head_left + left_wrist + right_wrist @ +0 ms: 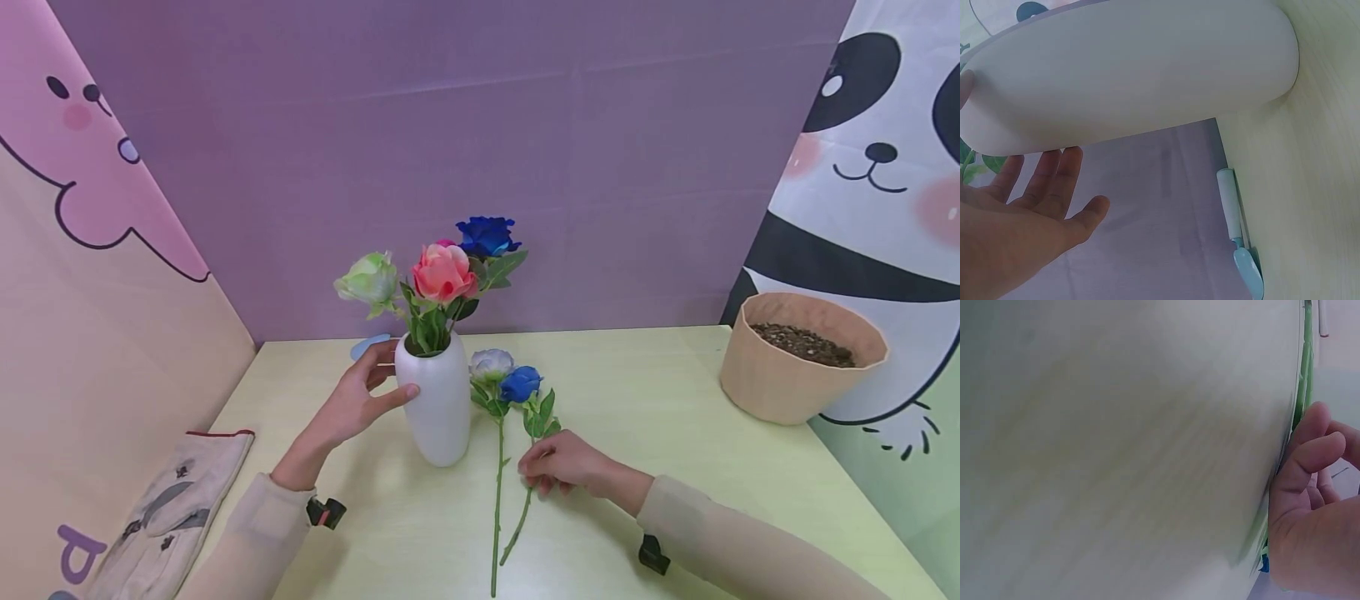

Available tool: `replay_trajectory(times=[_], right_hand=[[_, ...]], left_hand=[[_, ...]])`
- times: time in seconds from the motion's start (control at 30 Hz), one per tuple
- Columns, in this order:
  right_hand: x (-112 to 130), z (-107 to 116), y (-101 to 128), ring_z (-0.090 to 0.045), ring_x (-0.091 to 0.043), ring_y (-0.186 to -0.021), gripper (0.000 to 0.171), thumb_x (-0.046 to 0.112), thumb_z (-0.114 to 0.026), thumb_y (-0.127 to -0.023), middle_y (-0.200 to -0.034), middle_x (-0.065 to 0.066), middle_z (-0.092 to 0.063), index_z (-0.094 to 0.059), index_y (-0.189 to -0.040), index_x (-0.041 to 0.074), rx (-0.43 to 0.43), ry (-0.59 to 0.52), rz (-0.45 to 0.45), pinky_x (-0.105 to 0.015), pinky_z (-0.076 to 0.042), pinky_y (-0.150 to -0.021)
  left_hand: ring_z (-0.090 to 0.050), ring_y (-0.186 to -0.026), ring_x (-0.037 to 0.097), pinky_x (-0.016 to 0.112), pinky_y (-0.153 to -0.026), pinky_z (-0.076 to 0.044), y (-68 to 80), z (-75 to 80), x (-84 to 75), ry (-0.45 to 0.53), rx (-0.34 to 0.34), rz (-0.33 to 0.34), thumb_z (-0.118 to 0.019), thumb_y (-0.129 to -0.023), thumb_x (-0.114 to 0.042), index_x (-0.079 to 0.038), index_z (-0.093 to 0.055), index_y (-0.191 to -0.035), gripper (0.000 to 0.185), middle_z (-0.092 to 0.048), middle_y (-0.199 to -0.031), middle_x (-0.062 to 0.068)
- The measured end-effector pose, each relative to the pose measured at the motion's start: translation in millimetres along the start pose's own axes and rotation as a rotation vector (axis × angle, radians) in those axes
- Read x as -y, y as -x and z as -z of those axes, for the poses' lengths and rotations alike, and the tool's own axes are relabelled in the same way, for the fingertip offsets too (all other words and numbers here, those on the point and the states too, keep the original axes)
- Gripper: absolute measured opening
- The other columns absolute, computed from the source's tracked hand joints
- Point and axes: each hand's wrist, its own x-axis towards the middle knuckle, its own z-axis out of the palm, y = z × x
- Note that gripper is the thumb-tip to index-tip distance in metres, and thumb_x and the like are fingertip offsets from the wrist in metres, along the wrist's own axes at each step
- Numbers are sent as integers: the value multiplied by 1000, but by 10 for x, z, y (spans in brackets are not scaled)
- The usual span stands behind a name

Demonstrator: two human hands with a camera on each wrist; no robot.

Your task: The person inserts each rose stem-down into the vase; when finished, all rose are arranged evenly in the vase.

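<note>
One blue rose [521, 384] lies against the right hand [561, 463].

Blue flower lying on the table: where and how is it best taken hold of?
Probably by the stem of the blue flower, below its leaves, in a thumb-and-finger pinch from the right, where the right hand is. The visible lower stem is thin and leafless, while the pale flower lies close on the left, leaving less finger room there.

Downward head view, close wrist views, vase [433, 408] shared by head and left
</note>
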Motion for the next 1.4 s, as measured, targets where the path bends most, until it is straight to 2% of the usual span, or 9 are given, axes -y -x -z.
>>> replay_trajectory(times=[0.53, 0.8, 1.0, 1.4], right_hand=[[29, -3, -1, -64, -9, -59, 15, 13, -65, -93, -80, -3, -73, -75, -101, 4, 38, 27, -2, -20, -37, -46], [17, 5, -7, -66, -10, -58, 11, 13, -67, -92, -76, -3, -72, -74, -94, 4, 44, 41, -2, -20, -36, -46], [6, 2, -6, -65, -11, -55, 10, 15, -70, -90, -72, -3, -71, -73, -93, 6, 27, 60, -7, -20, -34, -44], [-29, -3, -17, -65, -13, -54, 8, 14, -73, -87, -67, -3, -68, -73, -89, 6, 55, 85, -3, -20, -34, -43]], left_hand=[[-54, -133, 33, 56, -108, -47, -15, 10, -9, 0, 4, -20, -76, -89, -36, -20, -37, -148, 73, -51, -143, 7], [-54, -133, 32, 56, -109, -47, -20, 13, -11, 0, -1, -19, -76, -89, -37, -21, -37, -148, 73, -51, -143, 6], [-54, -133, 30, 57, -111, -44, -18, 11, 6, 6, -5, -15, -76, -88, -38, -23, -38, -148, 72, -51, -143, 2], [-54, -133, 31, 57, -111, -44, -9, 3, 28, 11, -2, -11, -76, -89, -38, -22, -38, -148, 72, -51, -143, 3]])
